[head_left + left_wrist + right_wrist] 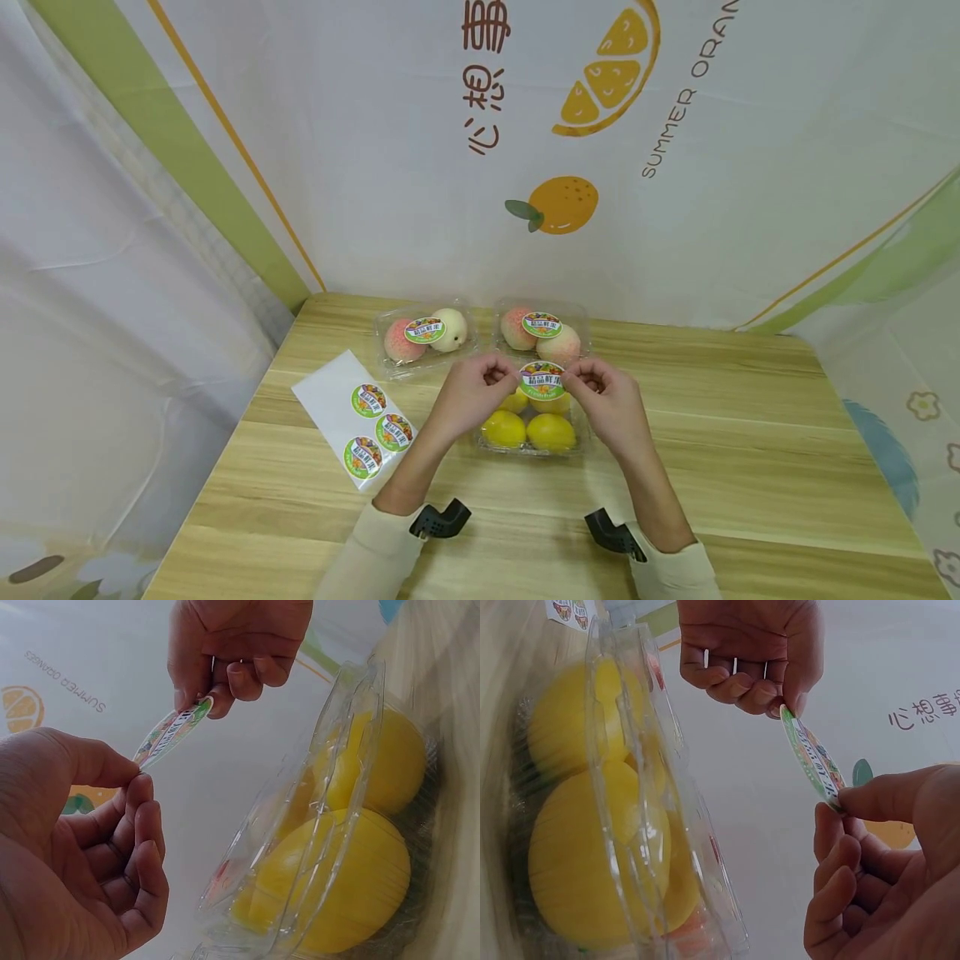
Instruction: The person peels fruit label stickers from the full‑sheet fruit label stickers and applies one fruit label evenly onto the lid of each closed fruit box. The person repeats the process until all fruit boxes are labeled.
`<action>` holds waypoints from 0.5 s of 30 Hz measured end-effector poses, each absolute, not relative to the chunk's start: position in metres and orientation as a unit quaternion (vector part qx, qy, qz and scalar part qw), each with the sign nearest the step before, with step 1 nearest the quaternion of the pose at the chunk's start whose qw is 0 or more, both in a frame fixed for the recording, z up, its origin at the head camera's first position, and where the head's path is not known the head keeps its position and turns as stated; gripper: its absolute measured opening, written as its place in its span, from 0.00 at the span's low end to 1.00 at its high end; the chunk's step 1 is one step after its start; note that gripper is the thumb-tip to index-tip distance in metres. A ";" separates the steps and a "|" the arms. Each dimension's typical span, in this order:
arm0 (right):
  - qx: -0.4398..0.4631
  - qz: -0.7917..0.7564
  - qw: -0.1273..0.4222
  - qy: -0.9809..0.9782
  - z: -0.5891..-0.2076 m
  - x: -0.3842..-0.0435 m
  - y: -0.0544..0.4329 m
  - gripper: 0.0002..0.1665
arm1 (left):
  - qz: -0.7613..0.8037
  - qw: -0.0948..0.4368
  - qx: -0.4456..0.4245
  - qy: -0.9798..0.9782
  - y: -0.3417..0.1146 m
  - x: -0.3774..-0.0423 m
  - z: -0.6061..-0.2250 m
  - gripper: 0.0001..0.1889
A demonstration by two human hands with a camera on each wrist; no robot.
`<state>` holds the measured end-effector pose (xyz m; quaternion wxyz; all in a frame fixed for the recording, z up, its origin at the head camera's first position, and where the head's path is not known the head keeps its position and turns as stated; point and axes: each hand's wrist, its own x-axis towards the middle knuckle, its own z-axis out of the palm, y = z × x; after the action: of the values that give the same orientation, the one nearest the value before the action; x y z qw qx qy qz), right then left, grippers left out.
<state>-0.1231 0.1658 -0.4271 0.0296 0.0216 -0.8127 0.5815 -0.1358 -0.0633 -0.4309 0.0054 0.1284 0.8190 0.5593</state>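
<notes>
An oval fruit sticker (542, 381) with colourful fruit print is stretched between both hands. My left hand (477, 387) pinches its left edge between thumb and forefinger, and my right hand (606, 398) pinches the right edge the same way. Below the sticker stands a clear plastic box (531, 451) of yellow lemons (551, 432). In the left wrist view the sticker (174, 733) is held apart from the box lid (330, 810). The right wrist view shows the sticker (811, 759) tilted, with fingertips at both ends.
Behind are two clear boxes of peaches, the left one (452, 361) and the right one (583, 321), each bearing a like sticker. A white sticker sheet (330, 398) with three stickers lies left on the wooden table (720, 433). A printed curtain (405, 167) hangs behind the table.
</notes>
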 end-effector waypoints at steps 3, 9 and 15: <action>0.021 0.564 0.030 -0.825 -0.428 -0.124 0.166 0.08 | 0.554 0.012 0.127 0.823 -0.064 -0.136 -0.432 0.06; 0.032 0.535 0.030 -0.843 -0.431 -0.125 0.166 0.08 | 0.535 0.022 0.133 0.834 -0.065 -0.138 -0.435 0.07; 0.034 0.514 0.018 -0.857 -0.430 -0.124 0.166 0.09 | 0.520 0.026 0.136 0.843 -0.066 -0.140 -0.438 0.07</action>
<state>-0.1240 0.1660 -0.4304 0.0182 0.0343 -0.8568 0.5141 -0.1400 -0.0656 -0.4379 0.0260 0.1363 0.8425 0.5205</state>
